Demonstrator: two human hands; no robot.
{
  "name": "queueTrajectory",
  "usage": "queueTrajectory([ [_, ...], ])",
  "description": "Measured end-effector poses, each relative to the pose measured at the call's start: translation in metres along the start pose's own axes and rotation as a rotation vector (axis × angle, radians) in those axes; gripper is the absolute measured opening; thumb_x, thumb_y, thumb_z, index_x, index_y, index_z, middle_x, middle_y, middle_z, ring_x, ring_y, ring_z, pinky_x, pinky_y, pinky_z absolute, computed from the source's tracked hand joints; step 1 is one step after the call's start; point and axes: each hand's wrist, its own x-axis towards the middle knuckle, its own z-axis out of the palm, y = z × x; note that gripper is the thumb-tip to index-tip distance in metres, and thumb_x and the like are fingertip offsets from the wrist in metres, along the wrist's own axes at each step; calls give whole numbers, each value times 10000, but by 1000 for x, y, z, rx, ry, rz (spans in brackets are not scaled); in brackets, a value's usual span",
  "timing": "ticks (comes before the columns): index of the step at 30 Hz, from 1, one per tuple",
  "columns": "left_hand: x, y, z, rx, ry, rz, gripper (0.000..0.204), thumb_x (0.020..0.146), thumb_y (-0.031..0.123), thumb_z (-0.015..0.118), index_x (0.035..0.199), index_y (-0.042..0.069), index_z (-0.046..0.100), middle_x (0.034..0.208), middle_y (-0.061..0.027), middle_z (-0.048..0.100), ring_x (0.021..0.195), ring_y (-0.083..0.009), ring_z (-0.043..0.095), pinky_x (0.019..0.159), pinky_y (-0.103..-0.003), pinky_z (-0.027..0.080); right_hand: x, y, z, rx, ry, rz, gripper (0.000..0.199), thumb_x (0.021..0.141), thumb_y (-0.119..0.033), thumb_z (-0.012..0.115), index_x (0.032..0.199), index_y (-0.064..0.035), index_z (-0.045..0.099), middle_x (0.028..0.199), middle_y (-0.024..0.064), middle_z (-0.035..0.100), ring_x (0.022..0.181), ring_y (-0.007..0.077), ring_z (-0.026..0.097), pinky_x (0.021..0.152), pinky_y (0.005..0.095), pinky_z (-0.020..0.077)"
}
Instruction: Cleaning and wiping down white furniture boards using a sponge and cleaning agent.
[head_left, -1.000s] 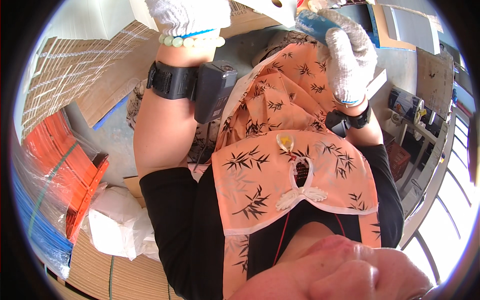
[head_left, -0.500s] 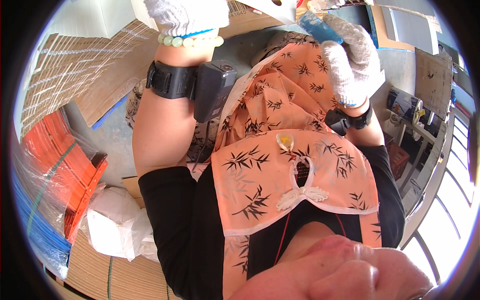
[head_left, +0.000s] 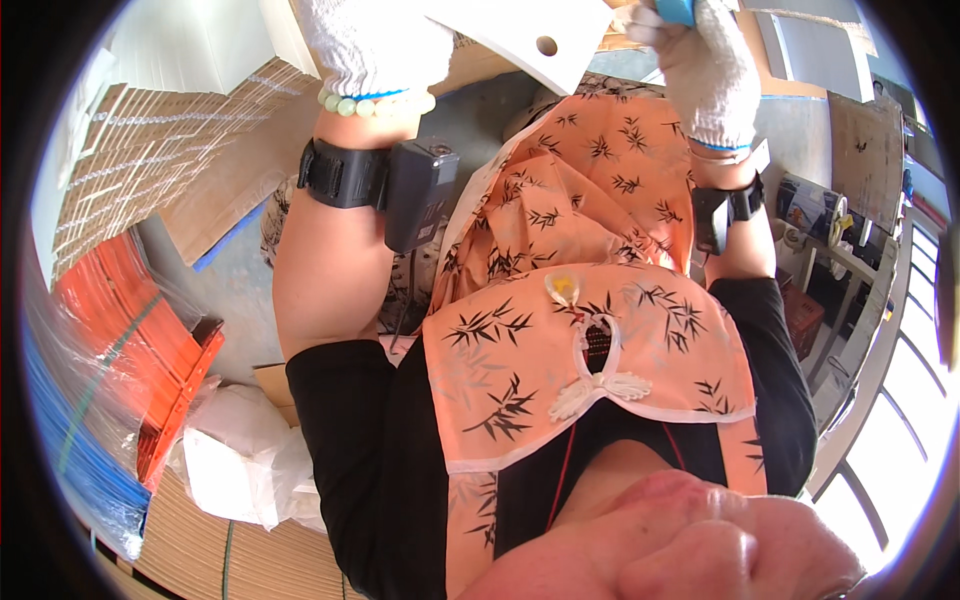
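Head view: a blue block (head_left: 676, 11) is held by the right hand's fingers (head_left: 650, 28) at one o'clock, the holed white panel (head_left: 515, 28) at twelve best kept steady, left hand (head_left: 375, 42) grip untellable.

Wears a peach apron (head_left: 590, 370) printed with black and grey leaves, over black sleeves (head_left: 345, 440). Beyond the apron, shows a left hand (head_left: 375, 45) gloved in white, a pale-green bracelet (head_left: 365, 106), a plain white panel (head_left: 510, 32), a right hand (head_left: 714, 85) gloved in greyish white, and a blue piece (head_left: 676, 10). Left of the apron, shows orange panels (head_left: 125, 310) and a blue stack (head_left: 85, 470).
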Motion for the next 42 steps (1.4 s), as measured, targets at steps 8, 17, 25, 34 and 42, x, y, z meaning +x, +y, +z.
queueTrajectory([
  [8, 30, -15, -20, -393, -592, -178, 549, 1005, 307, 470, 1385, -88, 442, 1337, -237, 538, 1256, -361, 524, 1129, -471, 407, 14, 20, 23, 288, -102, 301, 364, 1050, -246, 547, 1319, -4, 580, 1198, 119, 700, 1089, 240, 679, 963, 377, 562],
  [17, -12, -3, 1, 1149, 92, 58, 448, 995, 170, 576, 1378, -57, 527, 1298, -216, 653, 1266, -321, 595, 1116, -466, 457, 18, 24, 33, 349, 102, 421, 287, 1066, -177, 514, 1277, -9, 611, 1197, 115, 696, 1086, 222, 674, 965, 352, 561],
  [25, -4, -21, -7, 662, 272, -171, 379, 1032, 196, 608, 1297, -73, 587, 1218, -165, 697, 1127, -232, 674, 994, -341, 538, 25, 32, 22, 68, 128, -228, 300, 1082, -113, 494, 1370, -30, 517, 1166, 56, 667, 917, 123, 621, 786, 259, 513],
  [34, -14, -39, 8, 1075, 305, 42, 600, 979, 194, 663, 1459, -28, 381, 1323, -187, 606, 1196, -263, 614, 1006, -385, 535, 15, 35, 22, -323, 133, -396, 555, 971, 33, 636, 1489, 0, 439, 1352, 148, 585, 1136, 189, 631, 946, 330, 537],
  [42, -6, -43, 50, 1038, 437, 164, 989, 898, 114, 764, 1584, 40, 55, 1335, -191, 523, 1125, -235, 628, 925, -357, 563, 4, 29, 14, -544, -26, -662, 610, 933, 34, 634, 1496, 56, 402, 1409, 206, 538, 1288, 279, 560, 1103, 417, 444],
])
